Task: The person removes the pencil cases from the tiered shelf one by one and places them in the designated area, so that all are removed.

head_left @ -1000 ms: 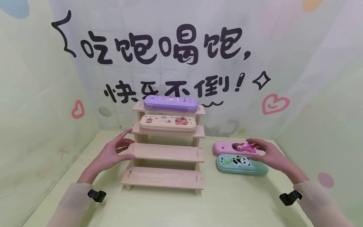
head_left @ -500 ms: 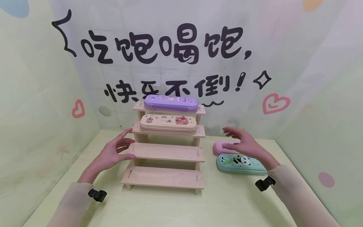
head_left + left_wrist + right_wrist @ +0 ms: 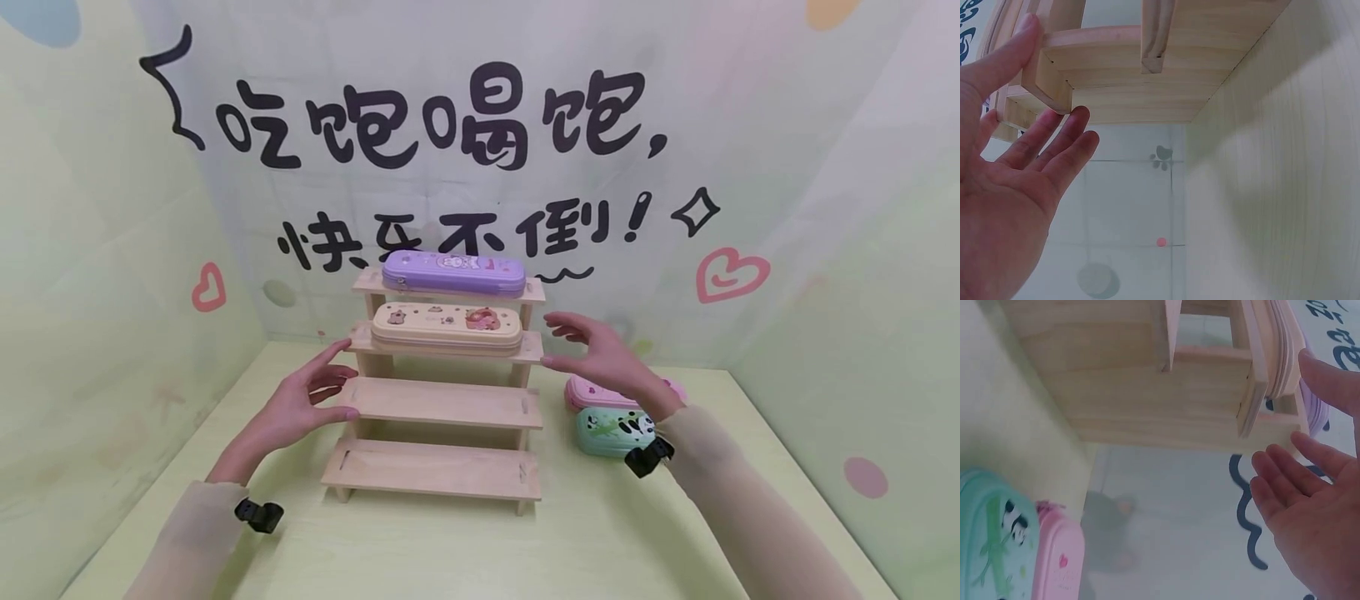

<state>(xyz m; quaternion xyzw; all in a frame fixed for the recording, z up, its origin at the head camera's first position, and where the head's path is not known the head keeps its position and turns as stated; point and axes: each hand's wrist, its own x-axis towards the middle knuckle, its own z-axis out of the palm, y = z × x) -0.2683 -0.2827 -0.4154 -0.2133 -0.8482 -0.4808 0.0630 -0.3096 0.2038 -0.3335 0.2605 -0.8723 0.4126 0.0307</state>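
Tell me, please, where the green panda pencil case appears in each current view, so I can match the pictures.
Head: green panda pencil case right of and below centre, partly hidden by the right sleeve.
Left wrist: not in it.
Right wrist: same case, bottom left corner, cut off by the frame, beside the pink pencil case.
Shared landmark: the stepped wooden stand, in all three views.

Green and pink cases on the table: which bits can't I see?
Green case: head view, right part hidden by the black wrist device and sleeve; right wrist view, cut off by left and bottom edges.
Pink case: head view, middle hidden by the right hand and wrist; right wrist view, cut off by the bottom edge.
Left wrist view: neither case shows.
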